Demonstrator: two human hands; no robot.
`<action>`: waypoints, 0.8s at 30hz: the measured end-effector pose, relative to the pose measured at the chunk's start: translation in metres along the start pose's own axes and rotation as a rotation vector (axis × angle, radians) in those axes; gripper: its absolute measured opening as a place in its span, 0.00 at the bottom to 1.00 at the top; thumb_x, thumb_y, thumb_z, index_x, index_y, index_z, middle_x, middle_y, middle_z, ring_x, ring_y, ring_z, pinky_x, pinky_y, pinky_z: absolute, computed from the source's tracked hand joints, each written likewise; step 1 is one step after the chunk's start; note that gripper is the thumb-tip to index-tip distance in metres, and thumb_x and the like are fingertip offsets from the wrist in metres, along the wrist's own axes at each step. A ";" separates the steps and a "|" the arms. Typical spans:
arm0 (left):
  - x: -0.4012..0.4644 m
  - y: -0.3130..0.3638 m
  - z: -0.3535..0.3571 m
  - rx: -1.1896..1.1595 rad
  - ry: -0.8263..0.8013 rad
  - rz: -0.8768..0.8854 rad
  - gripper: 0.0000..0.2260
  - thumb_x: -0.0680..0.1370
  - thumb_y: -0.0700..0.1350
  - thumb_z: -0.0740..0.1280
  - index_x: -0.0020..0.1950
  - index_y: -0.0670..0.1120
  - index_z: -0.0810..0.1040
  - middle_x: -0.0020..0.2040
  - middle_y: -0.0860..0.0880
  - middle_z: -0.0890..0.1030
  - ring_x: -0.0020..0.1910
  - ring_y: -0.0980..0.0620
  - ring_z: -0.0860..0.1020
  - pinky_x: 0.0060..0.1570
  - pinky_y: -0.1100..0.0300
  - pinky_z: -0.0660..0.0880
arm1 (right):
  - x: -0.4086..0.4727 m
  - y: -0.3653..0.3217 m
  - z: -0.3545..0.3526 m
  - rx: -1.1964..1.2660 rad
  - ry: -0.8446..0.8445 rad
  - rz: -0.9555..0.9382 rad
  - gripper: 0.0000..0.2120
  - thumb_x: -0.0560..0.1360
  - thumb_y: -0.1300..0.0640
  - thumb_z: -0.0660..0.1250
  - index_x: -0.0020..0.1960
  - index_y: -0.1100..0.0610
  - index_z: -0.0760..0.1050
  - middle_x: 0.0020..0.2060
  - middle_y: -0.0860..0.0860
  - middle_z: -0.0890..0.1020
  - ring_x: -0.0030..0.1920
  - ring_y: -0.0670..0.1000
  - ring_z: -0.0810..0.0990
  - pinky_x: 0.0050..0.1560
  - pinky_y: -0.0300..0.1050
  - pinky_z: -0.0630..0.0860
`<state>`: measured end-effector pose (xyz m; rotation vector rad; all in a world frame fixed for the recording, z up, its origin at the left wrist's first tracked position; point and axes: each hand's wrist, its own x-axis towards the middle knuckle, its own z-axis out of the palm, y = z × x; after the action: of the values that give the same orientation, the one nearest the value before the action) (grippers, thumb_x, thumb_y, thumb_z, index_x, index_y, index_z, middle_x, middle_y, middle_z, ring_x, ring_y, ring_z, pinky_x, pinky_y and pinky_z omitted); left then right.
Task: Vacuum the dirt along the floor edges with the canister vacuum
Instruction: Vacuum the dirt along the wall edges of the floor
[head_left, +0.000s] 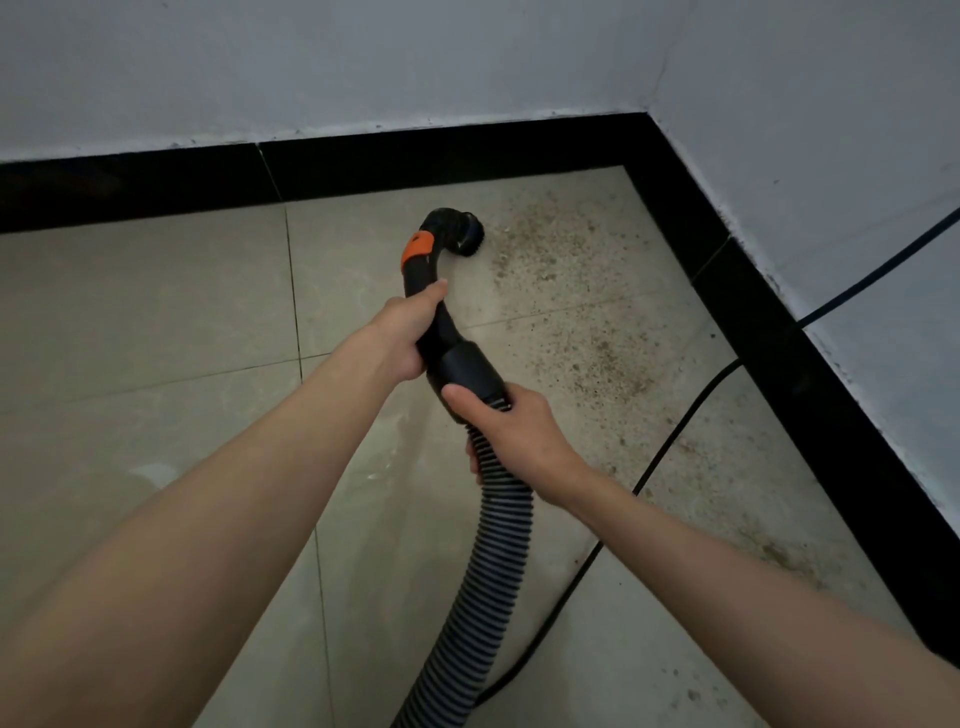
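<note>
Left hand (402, 332) grips the handle (434, 312), right hand (511, 423) the hose (488, 525); beyond them, brush (467, 236) meets dirt (566, 291).

Left hand (402, 332) grips the black curved handle (434, 306) below its orange collar (417, 251); right hand (506, 423) grips the ribbed hose (483, 561) right at the cuff (470, 369). Brush nozzle (467, 234) sits on the tile floor (156, 312) at the left edge of the dirt patch (571, 312), near the corner. Black skirting (753, 291) lines both walls; black power cord (675, 431) crosses the floor right of the hose.
</note>
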<state>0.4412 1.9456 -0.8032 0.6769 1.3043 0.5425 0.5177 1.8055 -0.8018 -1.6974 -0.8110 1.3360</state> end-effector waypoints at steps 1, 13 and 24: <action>-0.001 0.003 0.000 -0.035 0.007 -0.028 0.16 0.78 0.51 0.66 0.60 0.42 0.71 0.39 0.47 0.74 0.36 0.50 0.74 0.35 0.56 0.74 | 0.005 -0.007 0.000 -0.012 -0.002 -0.009 0.13 0.74 0.49 0.72 0.42 0.58 0.74 0.27 0.54 0.77 0.24 0.50 0.76 0.28 0.42 0.76; -0.018 0.055 -0.025 -0.326 -0.087 -0.066 0.21 0.80 0.47 0.64 0.69 0.39 0.66 0.56 0.39 0.76 0.48 0.43 0.77 0.46 0.50 0.74 | 0.032 -0.089 -0.014 -0.325 -0.117 -0.031 0.16 0.74 0.47 0.71 0.46 0.60 0.75 0.28 0.52 0.78 0.24 0.47 0.77 0.27 0.40 0.76; -0.016 0.057 0.025 -0.275 -0.062 0.034 0.21 0.80 0.49 0.64 0.69 0.40 0.67 0.45 0.43 0.76 0.42 0.47 0.78 0.30 0.53 0.75 | 0.024 -0.082 -0.048 -0.132 -0.131 -0.019 0.20 0.75 0.42 0.68 0.44 0.60 0.73 0.28 0.53 0.78 0.23 0.48 0.76 0.26 0.40 0.75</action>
<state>0.4636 1.9701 -0.7486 0.4844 1.1354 0.7077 0.5701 1.8544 -0.7342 -1.7119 -1.0081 1.4193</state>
